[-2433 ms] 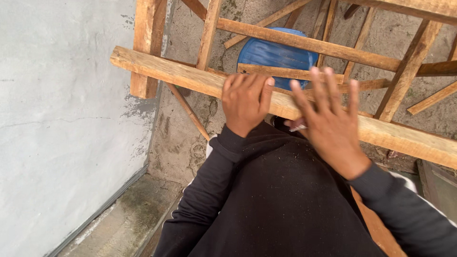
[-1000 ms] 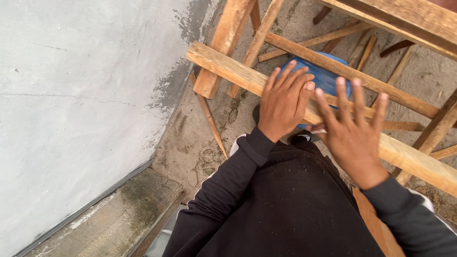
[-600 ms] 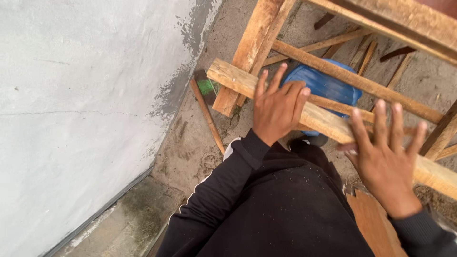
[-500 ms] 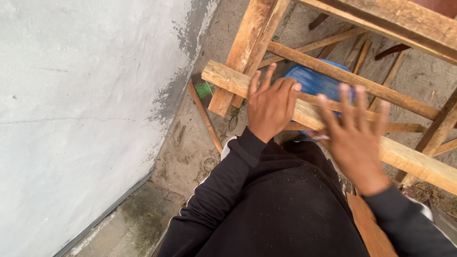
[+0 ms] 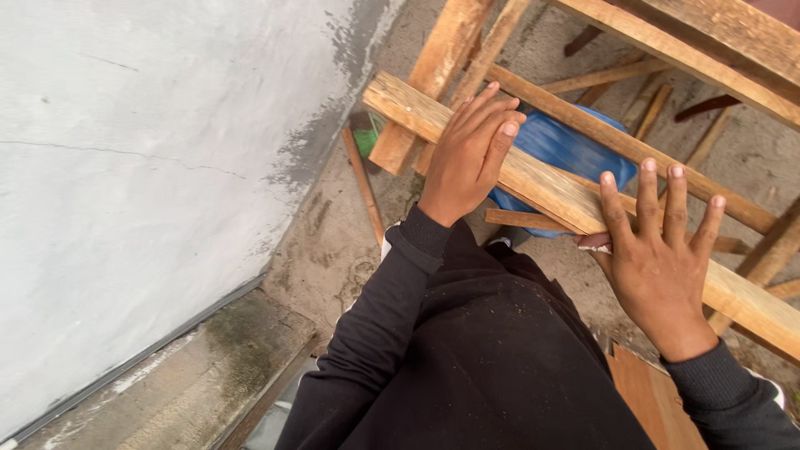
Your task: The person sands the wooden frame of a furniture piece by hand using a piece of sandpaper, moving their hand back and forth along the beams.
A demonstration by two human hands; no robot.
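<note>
A grey plastered wall (image 5: 142, 167) is filling the left half of the frame. A wooden frame (image 5: 692, 50) of rough beams is standing in the upper right. One long wooden beam (image 5: 542, 179) is running from the upper centre down to the right edge. A blue barrel (image 5: 567, 150) is sitting behind this beam, in the upper centre. The left hand (image 5: 471, 154) is lying flat and open on the beam, fingers together, gripping nothing. The right hand (image 5: 658, 258) is resting open on the beam's near edge, fingers spread, closing on nothing.
</note>
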